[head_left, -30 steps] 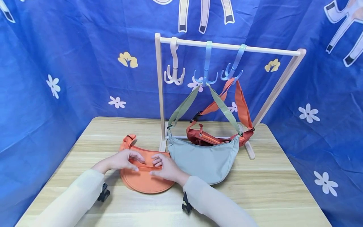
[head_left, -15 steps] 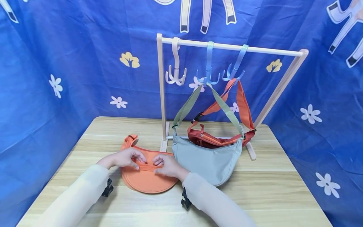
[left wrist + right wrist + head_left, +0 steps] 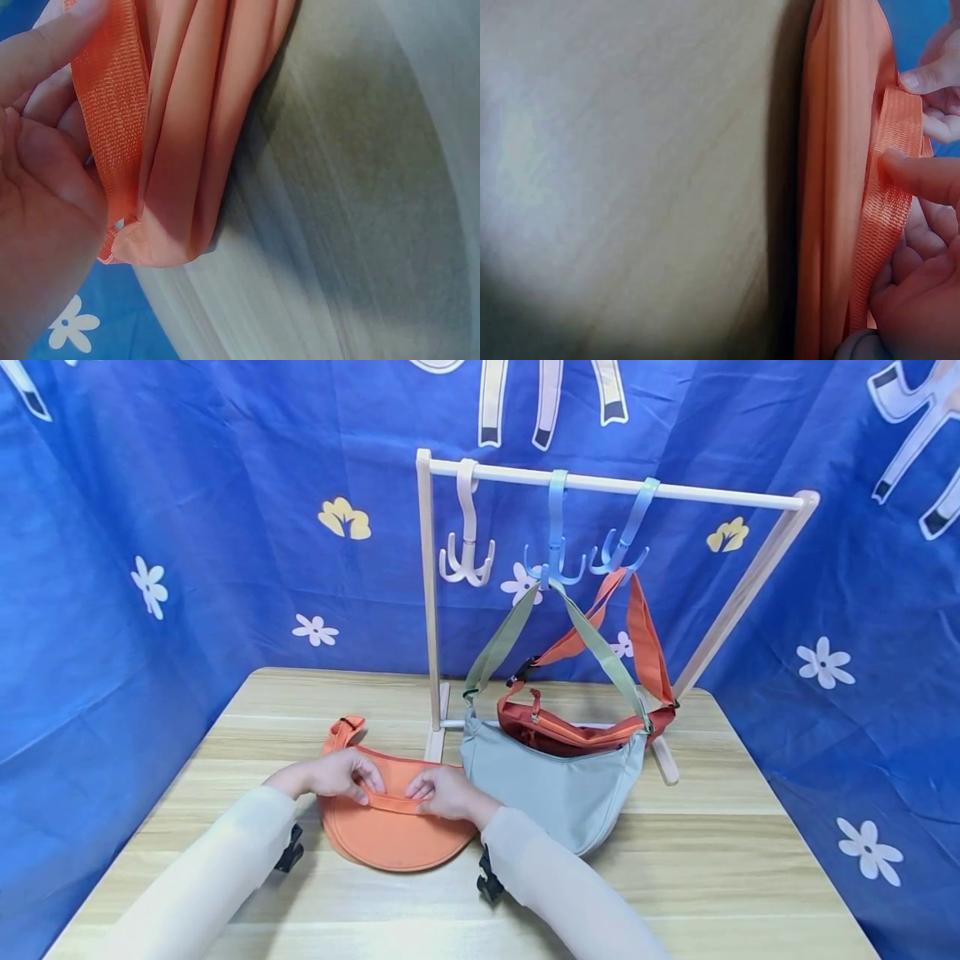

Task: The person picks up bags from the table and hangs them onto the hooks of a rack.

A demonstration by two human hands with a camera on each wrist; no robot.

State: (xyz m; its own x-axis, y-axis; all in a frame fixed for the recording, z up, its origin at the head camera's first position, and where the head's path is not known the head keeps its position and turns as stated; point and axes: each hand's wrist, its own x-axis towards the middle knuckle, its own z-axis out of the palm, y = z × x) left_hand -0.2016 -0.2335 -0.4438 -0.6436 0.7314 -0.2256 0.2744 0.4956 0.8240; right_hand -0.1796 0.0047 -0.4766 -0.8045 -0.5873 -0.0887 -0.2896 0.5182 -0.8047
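Note:
An orange shoulder bag (image 3: 397,843) lies flat on the wooden table, left of the rack. Its webbing strap (image 3: 393,805) runs across the front of the bag. My left hand (image 3: 339,775) pinches the strap's left part; in the left wrist view the thumb lies on the orange webbing (image 3: 116,105) with fingers behind it. With thumb in front and fingers curled behind, my right hand (image 3: 450,795) pinches the same strap farther right, as the right wrist view shows on the webbing (image 3: 889,217). A grey-blue bag (image 3: 551,785) is just right of my right hand.
A wooden rack (image 3: 615,484) carries a white hook (image 3: 468,539) and two blue hooks. The grey-blue bag's green strap (image 3: 504,639) loops over the middle hook (image 3: 556,527). A red bag (image 3: 585,732) hangs from the right hook (image 3: 630,531), behind the grey-blue one.
My fingers have closed from a looser spread onto the orange strap, and both hands now pinch it. The view has shifted slightly, and the bags stay about where they were.

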